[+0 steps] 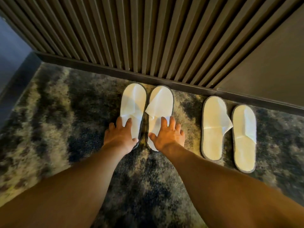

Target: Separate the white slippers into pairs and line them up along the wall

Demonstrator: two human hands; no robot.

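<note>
We press the left hand (120,137) and right hand (167,135), both spread flat, on one slipper (131,102) each to square this pair against the wall (148,38).

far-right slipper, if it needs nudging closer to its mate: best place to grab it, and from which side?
Probably the heel end of the far-right slipper, approached from the person's side, away from the wall. It lies flat on the carpet, toe toward the baseboard, so the heel rim is bare and open, while the loose upper flap covers the toe half. Pinch the sole edge there, thumb on top.
</note>
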